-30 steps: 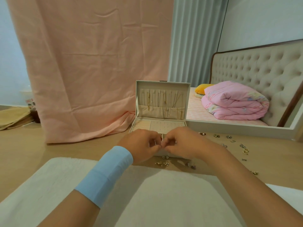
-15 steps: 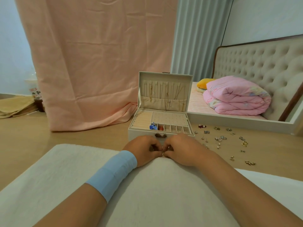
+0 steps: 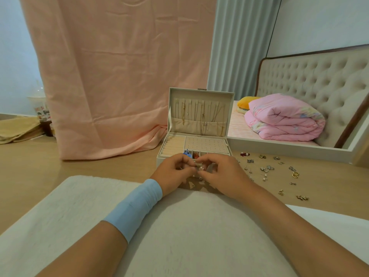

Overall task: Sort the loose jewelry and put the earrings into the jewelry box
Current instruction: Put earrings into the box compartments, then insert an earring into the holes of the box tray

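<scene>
The open jewelry box (image 3: 191, 92) at 12 o'clock holds necklaces (image 3: 203, 120) in its lid. Our left hand (image 3: 173, 173) and right hand (image 3: 224, 175) pinch one earring (image 3: 200, 168) just before it; loose jewelry (image 3: 267, 168) lies at 3 o'clock.

No readable text, label, brand or number shows anywhere.

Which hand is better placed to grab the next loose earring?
Probably the right hand: the loose earrings lie on its side of the jewelry box; the left hand would have to cross.
</scene>
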Action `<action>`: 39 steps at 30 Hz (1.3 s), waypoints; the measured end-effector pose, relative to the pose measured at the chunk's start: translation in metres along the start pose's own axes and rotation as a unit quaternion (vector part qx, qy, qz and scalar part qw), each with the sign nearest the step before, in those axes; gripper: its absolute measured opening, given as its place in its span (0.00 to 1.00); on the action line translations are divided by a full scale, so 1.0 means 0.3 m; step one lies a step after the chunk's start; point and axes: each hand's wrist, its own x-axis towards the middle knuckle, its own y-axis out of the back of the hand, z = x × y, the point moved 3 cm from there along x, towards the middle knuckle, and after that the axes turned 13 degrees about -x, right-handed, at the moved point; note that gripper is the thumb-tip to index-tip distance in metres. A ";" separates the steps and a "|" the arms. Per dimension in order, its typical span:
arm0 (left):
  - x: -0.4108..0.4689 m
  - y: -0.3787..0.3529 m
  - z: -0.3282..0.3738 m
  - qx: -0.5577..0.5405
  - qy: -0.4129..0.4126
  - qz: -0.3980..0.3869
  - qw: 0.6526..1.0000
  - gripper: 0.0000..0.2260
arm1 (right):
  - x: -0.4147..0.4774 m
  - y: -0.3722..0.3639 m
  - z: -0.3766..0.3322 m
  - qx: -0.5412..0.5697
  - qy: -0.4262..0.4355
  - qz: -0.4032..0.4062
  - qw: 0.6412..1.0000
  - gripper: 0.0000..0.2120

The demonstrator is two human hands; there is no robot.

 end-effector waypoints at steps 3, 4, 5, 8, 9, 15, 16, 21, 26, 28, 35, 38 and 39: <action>-0.002 -0.013 0.003 0.043 -0.014 -0.019 0.999 0.02 | -0.004 0.005 -0.011 -0.012 0.009 0.023 1.000 0.16; -0.002 -0.018 0.003 0.051 -0.017 -0.023 0.998 0.03 | -0.006 0.006 -0.015 -0.023 0.019 0.027 0.999 0.15; -0.001 -0.019 0.003 0.051 -0.019 -0.022 0.998 0.04 | -0.009 0.007 -0.020 -0.031 0.028 0.032 0.999 0.15; 0.002 -0.015 0.006 0.043 -0.024 -0.011 0.999 0.05 | -0.017 0.011 -0.028 -0.031 0.032 0.064 0.997 0.14; 0.004 -0.014 0.006 0.038 -0.022 -0.008 0.999 0.05 | -0.018 0.011 -0.029 -0.028 0.034 0.074 0.996 0.14; 0.001 -0.016 0.027 -0.035 -0.014 0.018 0.999 0.05 | -0.006 0.019 -0.035 0.084 0.020 0.110 0.990 0.12; 0.001 -0.014 0.035 -0.045 -0.013 0.024 0.999 0.05 | -0.001 0.019 -0.035 0.120 0.013 0.103 0.987 0.13; 0.030 0.027 0.085 -0.079 0.014 0.000 0.997 0.05 | 0.040 0.032 -0.037 0.228 -0.037 0.088 0.969 0.12; 0.156 0.135 0.146 -0.059 0.009 0.056 0.997 0.05 | 0.172 0.074 -0.006 0.112 -0.087 0.105 0.984 0.11; 0.216 0.165 0.151 -0.060 0.002 0.075 0.995 0.05 | 0.237 0.077 0.015 0.082 -0.095 0.106 0.986 0.10; 0.407 0.189 0.111 -0.064 0.022 0.083 0.994 0.06 | 0.451 -0.012 0.097 -0.011 -0.121 0.050 0.991 0.04; 0.467 0.180 0.081 -0.054 0.021 0.079 0.995 0.06 | 0.521 -0.052 0.109 -0.090 -0.095 0.013 0.991 0.05; 0.482 0.175 0.071 -0.050 0.020 0.082 0.995 0.06 | 0.537 -0.061 0.111 -0.111 -0.087 0.002 0.990 0.05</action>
